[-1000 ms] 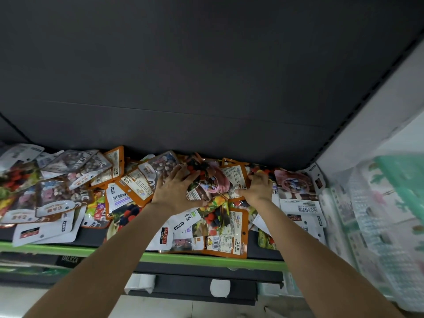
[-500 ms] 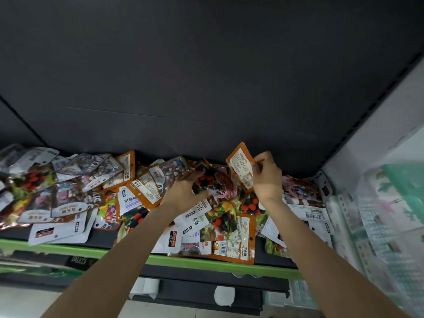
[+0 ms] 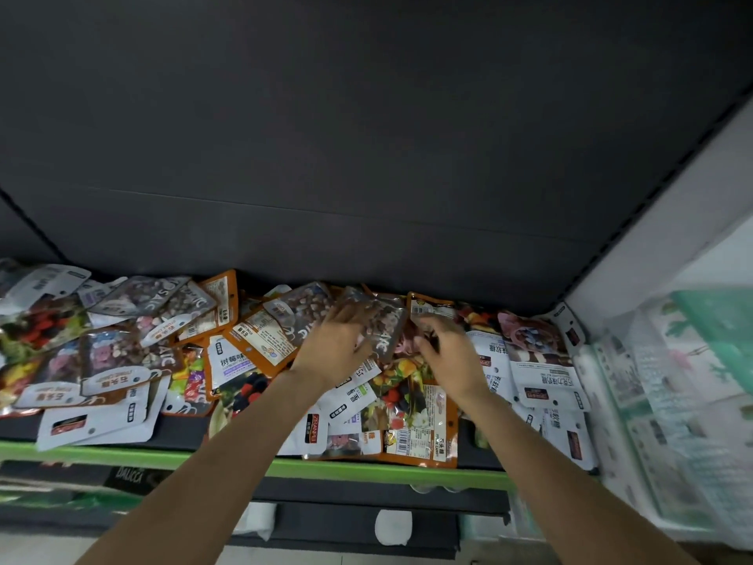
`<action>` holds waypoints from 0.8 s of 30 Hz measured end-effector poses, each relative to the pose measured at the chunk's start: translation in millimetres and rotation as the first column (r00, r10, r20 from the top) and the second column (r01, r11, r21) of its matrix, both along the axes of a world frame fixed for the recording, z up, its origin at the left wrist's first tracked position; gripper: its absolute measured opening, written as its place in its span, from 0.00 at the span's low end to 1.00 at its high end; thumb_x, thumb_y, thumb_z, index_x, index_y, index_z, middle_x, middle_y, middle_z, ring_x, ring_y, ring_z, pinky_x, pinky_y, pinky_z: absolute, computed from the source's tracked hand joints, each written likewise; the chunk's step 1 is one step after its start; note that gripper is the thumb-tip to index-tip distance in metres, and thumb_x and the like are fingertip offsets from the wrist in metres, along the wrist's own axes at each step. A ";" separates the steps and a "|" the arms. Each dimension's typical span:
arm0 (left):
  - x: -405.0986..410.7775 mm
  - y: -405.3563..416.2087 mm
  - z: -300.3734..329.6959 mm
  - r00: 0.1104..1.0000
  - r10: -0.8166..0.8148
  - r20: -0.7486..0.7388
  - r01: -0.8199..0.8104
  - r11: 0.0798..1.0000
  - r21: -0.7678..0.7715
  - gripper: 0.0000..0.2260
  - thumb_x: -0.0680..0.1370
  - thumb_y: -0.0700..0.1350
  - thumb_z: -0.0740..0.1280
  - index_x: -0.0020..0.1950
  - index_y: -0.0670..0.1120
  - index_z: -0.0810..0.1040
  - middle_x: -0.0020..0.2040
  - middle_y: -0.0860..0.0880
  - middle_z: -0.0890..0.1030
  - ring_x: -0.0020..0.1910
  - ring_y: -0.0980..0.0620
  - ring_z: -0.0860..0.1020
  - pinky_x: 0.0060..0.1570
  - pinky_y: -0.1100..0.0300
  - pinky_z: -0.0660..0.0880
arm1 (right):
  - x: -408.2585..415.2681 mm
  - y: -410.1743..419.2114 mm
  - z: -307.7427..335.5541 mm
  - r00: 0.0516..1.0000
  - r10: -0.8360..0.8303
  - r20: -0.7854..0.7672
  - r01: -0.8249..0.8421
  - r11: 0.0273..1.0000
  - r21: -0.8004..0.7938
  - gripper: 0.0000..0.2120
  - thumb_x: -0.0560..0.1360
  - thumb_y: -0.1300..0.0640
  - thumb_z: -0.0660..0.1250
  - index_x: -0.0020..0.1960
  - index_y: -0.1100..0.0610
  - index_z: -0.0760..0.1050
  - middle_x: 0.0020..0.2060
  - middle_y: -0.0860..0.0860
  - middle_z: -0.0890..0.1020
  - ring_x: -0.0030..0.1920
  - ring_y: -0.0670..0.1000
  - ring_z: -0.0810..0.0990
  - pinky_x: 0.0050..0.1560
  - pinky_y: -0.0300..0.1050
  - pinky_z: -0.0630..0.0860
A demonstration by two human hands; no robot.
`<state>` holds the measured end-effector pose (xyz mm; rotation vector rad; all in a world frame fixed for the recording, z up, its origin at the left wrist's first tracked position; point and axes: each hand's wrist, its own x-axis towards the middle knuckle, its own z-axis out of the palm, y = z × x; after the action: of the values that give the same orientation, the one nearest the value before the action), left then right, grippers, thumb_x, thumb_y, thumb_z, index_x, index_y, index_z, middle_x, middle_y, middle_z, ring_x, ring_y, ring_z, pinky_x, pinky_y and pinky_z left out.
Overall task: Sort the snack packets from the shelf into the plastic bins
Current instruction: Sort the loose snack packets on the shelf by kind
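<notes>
Many snack packets (image 3: 240, 352) lie heaped along a dark shelf (image 3: 179, 432) with a green front edge. My left hand (image 3: 338, 348) is over the middle of the heap, its fingers closed on a clear grey mosaic packet (image 3: 383, 328) that is tilted up off the pile. Just to the right, my right hand (image 3: 448, 352) has its fingers curled at the lower edge of an orange-rimmed packet (image 3: 432, 305) standing at the back of the shelf. Both forearms reach in from below.
Translucent plastic bins (image 3: 652, 401) stand stacked at the right, blurred, with a green part (image 3: 725, 340) at the far right. A dark panel (image 3: 366, 136) fills the upper view above the shelf. A lower dark shelf (image 3: 346, 519) sits under the green edge.
My right hand has come down from its raised position with the orange packet, closer to the pile. My left hand moved right and lifted a grey mosaic packet.
</notes>
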<state>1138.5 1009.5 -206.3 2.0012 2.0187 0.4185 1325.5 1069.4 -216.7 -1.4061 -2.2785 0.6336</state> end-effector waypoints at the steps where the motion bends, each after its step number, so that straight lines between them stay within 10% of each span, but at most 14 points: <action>1: 6.0 4.4 -1.6 0.996 -0.053 -0.071 0.050 0.998 -0.042 0.26 0.80 0.54 0.58 0.77 0.54 0.55 0.77 0.51 0.55 0.77 0.48 0.50 0.74 0.44 0.54 | 10.9 5.2 -2.1 0.997 -0.056 0.057 0.056 0.998 0.003 0.19 0.78 0.55 0.64 0.68 0.56 0.70 0.65 0.54 0.73 0.66 0.53 0.71 0.65 0.50 0.72; 8: 5.8 5.3 -12.3 0.956 -0.012 -0.293 -0.052 0.976 -0.210 0.41 0.71 0.72 0.57 0.77 0.57 0.46 0.78 0.53 0.45 0.77 0.47 0.44 0.71 0.38 0.50 | 58.6 13.3 -21.2 0.880 -0.006 0.475 0.132 0.963 -0.233 0.38 0.75 0.38 0.61 0.77 0.46 0.47 0.77 0.48 0.44 0.77 0.56 0.41 0.74 0.57 0.55; 16: 13.8 5.8 3.2 0.952 -0.029 -0.303 -0.023 0.986 -0.165 0.40 0.70 0.67 0.64 0.77 0.57 0.50 0.78 0.51 0.50 0.77 0.45 0.47 0.73 0.41 0.46 | 61.8 11.0 -13.2 0.849 0.089 0.521 0.005 0.984 -0.176 0.38 0.78 0.53 0.63 0.76 0.40 0.40 0.77 0.50 0.43 0.77 0.55 0.41 0.75 0.56 0.51; 24: 42.4 28.8 -14.7 0.902 -0.232 -0.365 0.158 0.963 -0.220 0.29 0.75 0.66 0.47 0.73 0.57 0.62 0.75 0.55 0.60 0.76 0.54 0.52 0.74 0.44 0.42 | 76.8 19.8 -18.5 0.736 0.107 0.669 -0.026 0.991 -0.130 0.30 0.78 0.36 0.51 0.76 0.39 0.44 0.77 0.48 0.42 0.77 0.55 0.41 0.75 0.57 0.45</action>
<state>1180.9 1038.3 -221.0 2.2735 1.9439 -0.2245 1402.3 1089.2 -235.2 -1.8439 -2.8930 0.2817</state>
